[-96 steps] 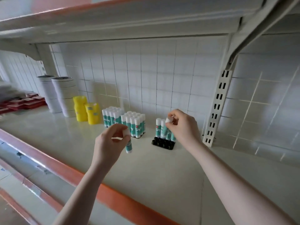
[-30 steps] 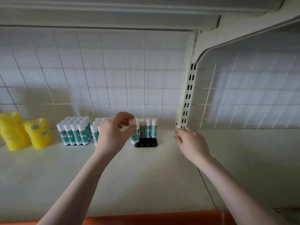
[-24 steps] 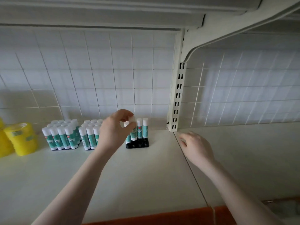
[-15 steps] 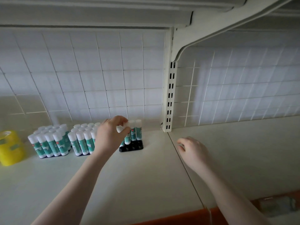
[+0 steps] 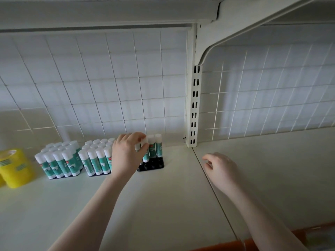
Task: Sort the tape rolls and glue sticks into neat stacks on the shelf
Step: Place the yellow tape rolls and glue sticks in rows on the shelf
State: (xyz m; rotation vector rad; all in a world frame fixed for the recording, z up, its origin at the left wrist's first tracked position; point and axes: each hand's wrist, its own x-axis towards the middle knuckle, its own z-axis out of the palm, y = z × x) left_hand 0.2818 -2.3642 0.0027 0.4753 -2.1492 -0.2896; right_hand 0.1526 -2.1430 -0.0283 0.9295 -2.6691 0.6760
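Note:
My left hand (image 5: 127,153) pinches the white cap of a green-and-white glue stick (image 5: 145,153) that stands in a black holder tray (image 5: 154,165) at the back of the shelf. Two more glue sticks (image 5: 158,145) stand upright in that tray just to the right. Two full blocks of glue sticks (image 5: 59,160) (image 5: 97,157) stand to the left. A yellow tape roll stack (image 5: 15,167) is at the far left. My right hand (image 5: 220,168) hovers over the shelf with loosely curled fingers, holding nothing.
A slotted white upright post (image 5: 194,109) rises from the shelf back, right of the tray. A wire grid backs the shelf. A seam in the shelf board (image 5: 210,182) runs under my right hand. The orange front edge (image 5: 272,234) shows at lower right.
My left hand has kept its pinch on the glue stick at the black tray. My right hand has drawn back from the post toward me. The view has swung to the right.

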